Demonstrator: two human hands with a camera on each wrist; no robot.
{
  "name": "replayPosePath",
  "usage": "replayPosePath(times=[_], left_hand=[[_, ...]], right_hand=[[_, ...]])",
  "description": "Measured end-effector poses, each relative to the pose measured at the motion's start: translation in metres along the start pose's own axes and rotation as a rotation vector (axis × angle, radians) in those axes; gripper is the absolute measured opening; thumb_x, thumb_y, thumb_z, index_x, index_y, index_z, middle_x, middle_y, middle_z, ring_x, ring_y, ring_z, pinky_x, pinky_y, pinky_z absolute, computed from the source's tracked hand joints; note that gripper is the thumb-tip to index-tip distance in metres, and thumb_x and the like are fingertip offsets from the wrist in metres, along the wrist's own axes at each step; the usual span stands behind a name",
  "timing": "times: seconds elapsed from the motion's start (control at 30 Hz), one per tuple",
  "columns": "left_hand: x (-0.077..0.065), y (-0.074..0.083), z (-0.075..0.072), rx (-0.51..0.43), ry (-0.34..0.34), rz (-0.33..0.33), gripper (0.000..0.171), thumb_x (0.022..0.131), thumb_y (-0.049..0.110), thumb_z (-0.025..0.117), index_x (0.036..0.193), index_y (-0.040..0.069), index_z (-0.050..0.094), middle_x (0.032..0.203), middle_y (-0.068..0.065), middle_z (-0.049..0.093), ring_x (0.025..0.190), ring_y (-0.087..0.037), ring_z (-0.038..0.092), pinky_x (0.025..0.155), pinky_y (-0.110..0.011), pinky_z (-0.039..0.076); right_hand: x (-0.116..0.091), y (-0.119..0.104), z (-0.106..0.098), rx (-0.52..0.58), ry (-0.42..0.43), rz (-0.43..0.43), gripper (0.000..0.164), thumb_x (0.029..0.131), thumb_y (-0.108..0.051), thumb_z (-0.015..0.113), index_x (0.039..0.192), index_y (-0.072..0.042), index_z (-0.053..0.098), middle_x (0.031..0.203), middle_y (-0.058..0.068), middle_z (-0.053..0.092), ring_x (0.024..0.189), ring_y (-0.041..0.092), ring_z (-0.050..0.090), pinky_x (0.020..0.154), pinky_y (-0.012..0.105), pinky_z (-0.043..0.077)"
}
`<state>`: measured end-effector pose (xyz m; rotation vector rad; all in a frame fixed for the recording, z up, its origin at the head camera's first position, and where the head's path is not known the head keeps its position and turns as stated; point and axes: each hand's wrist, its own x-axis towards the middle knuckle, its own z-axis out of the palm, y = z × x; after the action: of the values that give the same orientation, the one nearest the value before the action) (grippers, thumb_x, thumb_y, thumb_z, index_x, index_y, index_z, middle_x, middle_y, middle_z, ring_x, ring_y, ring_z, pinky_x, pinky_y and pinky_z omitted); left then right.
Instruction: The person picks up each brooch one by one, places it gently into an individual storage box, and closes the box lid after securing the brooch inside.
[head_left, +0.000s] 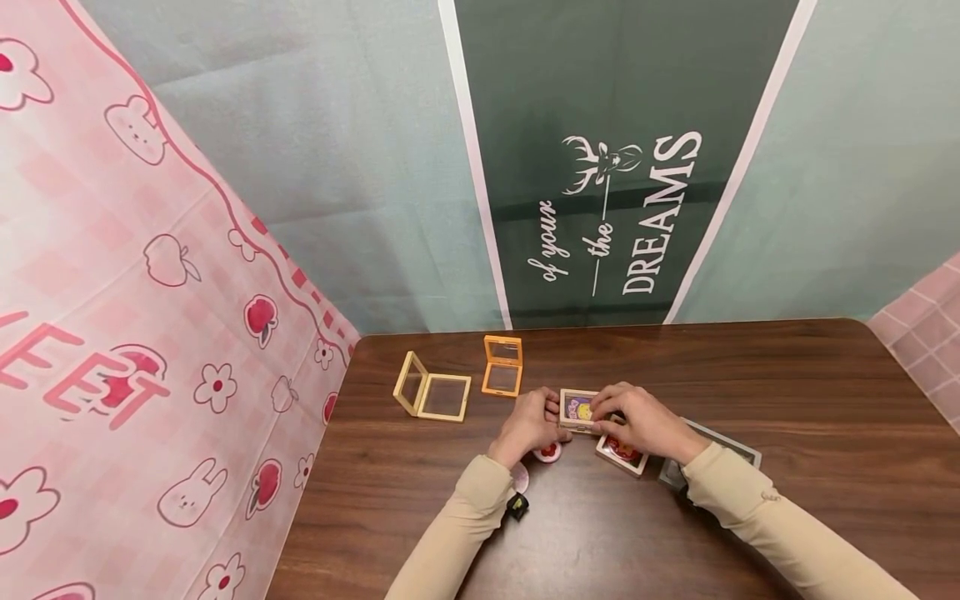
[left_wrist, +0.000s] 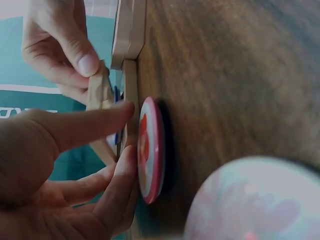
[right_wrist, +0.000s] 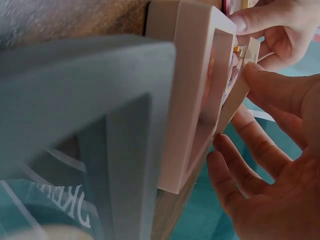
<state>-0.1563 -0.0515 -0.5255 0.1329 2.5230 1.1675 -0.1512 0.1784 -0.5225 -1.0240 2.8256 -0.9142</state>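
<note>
In the head view, a cream display case (head_left: 580, 427) with a purple and yellow picture inside lies between the two hands. My left hand (head_left: 527, 423) holds its left side, thumb and fingers around the near left corner. The right hand (head_left: 637, 417) pinches the lid (right_wrist: 235, 102), which stands at a slant over the base in the wrist views, leaving a narrow gap. A purple edge shows in that gap; the rest of the contents is hidden. Beside my left fingers lies a round pink-rimmed badge (left_wrist: 152, 150) with a red flower.
A pale pink case (head_left: 622, 457) with a red picture sits under the right hand. Farther right is a grey case (head_left: 738, 447), partly covered by the forearm. A second badge (head_left: 520, 477) lies by the left wrist. Opened yellow (head_left: 446, 397) and orange (head_left: 502, 379) cases stand back left.
</note>
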Motion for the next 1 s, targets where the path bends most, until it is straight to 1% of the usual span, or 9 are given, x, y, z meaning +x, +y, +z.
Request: replayPosePath(times=[0.2, 0.37, 0.47, 0.6, 0.73, 1.0], left_hand=[[-0.0011, -0.0013, -0.0063, -0.013, -0.073, 0.005, 0.048, 0.084, 0.019, 0.093, 0.122, 0.005, 0.067, 0.103, 0.001, 0.069, 0.085, -0.003, 0.063, 0.074, -0.020, 0.055], [0.0007, -0.0054, -0.0091, -0.036, -0.094, 0.022, 0.047, 0.089, 0.019, 0.088, 0.126, 0.001, 0.067, 0.106, -0.001, 0.071, 0.088, -0.004, 0.065, 0.078, -0.020, 0.057], [0.0016, -0.0066, -0.0100, -0.042, -0.101, 0.023, 0.047, 0.090, 0.018, 0.087, 0.128, 0.000, 0.067, 0.107, -0.001, 0.071, 0.088, -0.004, 0.065, 0.078, -0.020, 0.057], [0.0024, -0.0063, -0.0096, -0.031, -0.097, 0.017, 0.046, 0.090, 0.019, 0.088, 0.128, 0.001, 0.068, 0.105, 0.001, 0.071, 0.086, -0.003, 0.064, 0.076, -0.019, 0.055], [0.0022, -0.0047, -0.0085, -0.018, -0.079, 0.007, 0.046, 0.089, 0.019, 0.088, 0.127, 0.002, 0.068, 0.104, 0.001, 0.071, 0.085, -0.003, 0.063, 0.074, -0.018, 0.055], [0.0014, -0.0022, -0.0056, 0.001, -0.053, -0.021, 0.045, 0.088, 0.019, 0.089, 0.125, 0.004, 0.069, 0.102, 0.002, 0.070, 0.084, -0.003, 0.062, 0.076, -0.020, 0.054]], right_hand=[[0.0001, -0.0010, 0.0047, -0.032, 0.027, -0.017, 0.008, 0.086, -0.015, 0.090, 0.092, -0.016, 0.084, 0.106, -0.002, 0.075, 0.103, 0.022, 0.067, 0.089, 0.047, 0.059], [0.0005, -0.0014, 0.0072, -0.053, 0.052, -0.038, 0.010, 0.084, -0.015, 0.092, 0.090, -0.016, 0.084, 0.103, -0.002, 0.075, 0.101, 0.022, 0.067, 0.087, 0.047, 0.059], [0.0000, -0.0015, 0.0070, -0.060, 0.046, -0.034, 0.009, 0.085, -0.015, 0.091, 0.088, -0.018, 0.084, 0.103, -0.002, 0.074, 0.102, 0.023, 0.067, 0.088, 0.048, 0.059], [0.0005, -0.0007, 0.0060, -0.072, 0.025, -0.024, 0.008, 0.086, -0.016, 0.091, 0.085, -0.019, 0.083, 0.104, -0.002, 0.074, 0.104, 0.023, 0.066, 0.090, 0.049, 0.058], [0.0021, -0.0015, 0.0060, -0.077, 0.022, -0.012, 0.009, 0.085, -0.015, 0.092, 0.085, -0.019, 0.084, 0.103, -0.002, 0.073, 0.103, 0.023, 0.066, 0.090, 0.048, 0.058], [0.0045, -0.0059, 0.0070, -0.098, 0.018, 0.001, 0.014, 0.082, -0.010, 0.092, 0.079, -0.019, 0.083, 0.096, -0.006, 0.072, 0.100, 0.021, 0.065, 0.088, 0.046, 0.058]])
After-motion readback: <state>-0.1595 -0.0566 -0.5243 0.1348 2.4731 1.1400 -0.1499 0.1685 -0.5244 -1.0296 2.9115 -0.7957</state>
